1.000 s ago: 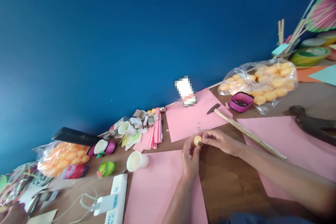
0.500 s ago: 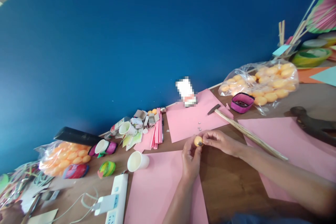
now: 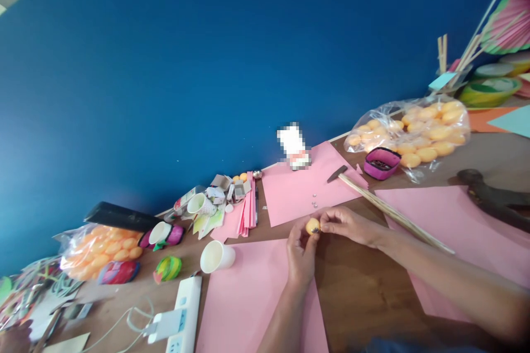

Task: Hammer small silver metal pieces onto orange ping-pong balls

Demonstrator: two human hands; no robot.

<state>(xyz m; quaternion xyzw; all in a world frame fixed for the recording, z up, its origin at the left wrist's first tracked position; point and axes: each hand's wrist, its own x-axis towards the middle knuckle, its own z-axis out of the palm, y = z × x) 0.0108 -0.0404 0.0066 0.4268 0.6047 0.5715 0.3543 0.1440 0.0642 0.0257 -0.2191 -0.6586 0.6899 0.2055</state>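
Between the fingers of my left hand point(image 3: 301, 256) is a small orange ball point(image 3: 312, 225), held just beyond the lower pink sheet point(image 3: 248, 292). A small dark, shiny piece shows on the ball's lower right side. My right hand point(image 3: 345, 224) is closed in a pinch at that side, its fingertips touching the ball or the shiny piece; which one is too small to tell. A few tiny shiny bits point(image 3: 314, 201) lie on the upper pink sheet point(image 3: 290, 198). The hammer point(image 3: 389, 207) rests to the right, its head on that sheet.
Bags of orange balls lie at the right point(image 3: 439, 127) and left point(image 3: 103, 248). A magenta tray point(image 3: 381, 164) holds small dark pieces. White cup point(image 3: 217, 257), power strip point(image 3: 188, 298) and green tape point(image 3: 168, 268) are at the left. A dark curved tool point(image 3: 497, 196) lies far right.
The ball has turned slightly in my fingers, and the shiny piece now sits a little lower. Both hands stay nearly in place.
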